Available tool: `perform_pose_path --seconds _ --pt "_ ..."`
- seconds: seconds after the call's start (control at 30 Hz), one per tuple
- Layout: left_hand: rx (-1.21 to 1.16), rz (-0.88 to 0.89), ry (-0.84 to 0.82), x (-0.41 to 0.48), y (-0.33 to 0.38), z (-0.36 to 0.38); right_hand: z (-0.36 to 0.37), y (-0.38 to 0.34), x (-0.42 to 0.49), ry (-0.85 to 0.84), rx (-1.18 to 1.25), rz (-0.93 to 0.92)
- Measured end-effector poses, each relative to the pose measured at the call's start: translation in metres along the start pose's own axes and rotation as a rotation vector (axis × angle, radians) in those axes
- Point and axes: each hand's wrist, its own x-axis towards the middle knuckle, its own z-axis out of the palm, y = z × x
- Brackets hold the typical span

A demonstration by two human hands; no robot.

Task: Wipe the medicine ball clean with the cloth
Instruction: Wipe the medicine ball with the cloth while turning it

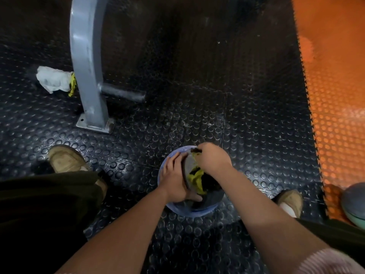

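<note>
Your right hand (213, 160) is clenched around a yellow and black cloth (196, 180), bunching it against the top of the medicine ball (197, 211). The blue and grey ball sits directly under that grip, on black studded floor (227, 119) between your shoes (67, 159).

Just left of the grip, your left hand (173, 179) lies flat on the ball's side. Its fingers are straight and hold nothing, and it seems to be steadying the ball.

Press down with that palm so the ball cannot roll away from the cloth. Part of the cloth trails loose on your side of the grip. Gathering it into a flatter pad would likely clean more with each stroke. The underside is hidden against the floor, so you will probably need to turn the ball to reach it.

Beyond the grip and to its left, a grey metal post (87, 66) is bolted to the floor, with a crumpled white rag (53, 80) beside it. Far right of the grip is an orange mat (335, 95) and part of a second ball (355, 202).
</note>
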Motion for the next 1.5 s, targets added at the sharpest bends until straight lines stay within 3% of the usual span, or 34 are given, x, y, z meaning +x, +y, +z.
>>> perform_pose_path --seconds 0.2,0.57,0.87,1.0,1.13,1.33,1.5 --pt "0.068 0.027 -0.055 -0.003 -0.004 -0.004 0.007 0.006 -0.054 0.006 0.096 -0.056" --pt "-0.017 0.033 0.005 -0.005 -0.002 0.000 -0.002 -0.008 0.018 -0.028 0.086 0.114" --pt "0.038 0.030 0.030 -0.006 0.000 0.006 0.008 0.004 -0.062 0.036 0.012 0.015" --pt "0.037 0.030 0.009 -0.012 -0.003 0.013 0.005 -0.003 -0.036 0.071 -0.039 0.065" --pt "0.061 0.013 0.027 -0.010 0.000 0.013 -0.005 -0.013 0.011 -0.002 -0.044 0.131" --pt "-0.075 0.006 0.160 0.000 0.005 0.012 -0.002 0.005 -0.020 -0.004 0.129 0.051" --pt "0.064 0.001 0.143 0.017 0.011 0.006 0.009 0.025 -0.050 0.084 0.330 0.059"
